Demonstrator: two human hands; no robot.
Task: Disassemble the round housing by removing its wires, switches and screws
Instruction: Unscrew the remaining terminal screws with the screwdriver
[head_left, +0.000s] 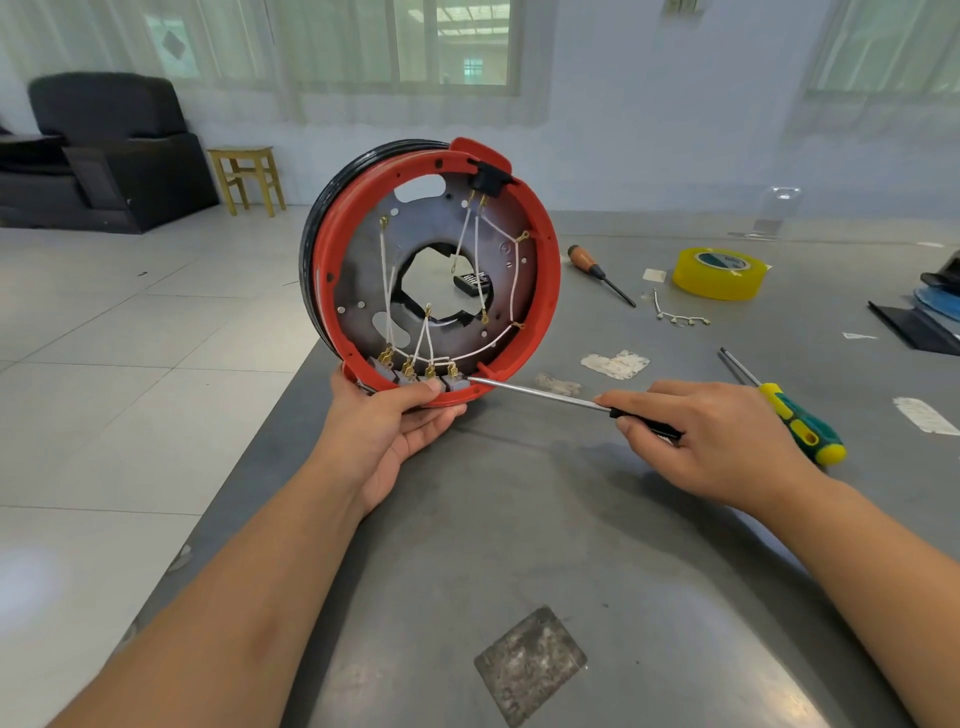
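Left hand (387, 426) holds round red housing (540, 291) upright mid-frame, right hand (711, 441) grasps screwdriver (540, 392), tip at a switch (457, 383).

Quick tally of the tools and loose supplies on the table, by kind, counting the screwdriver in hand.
Screwdrivers: 3: one in the right hand with its shaft at the housing, a yellow-green one, an orange-handled one
Tape rolls: 1, yellow
Removed wire strands: 1
Total: 5
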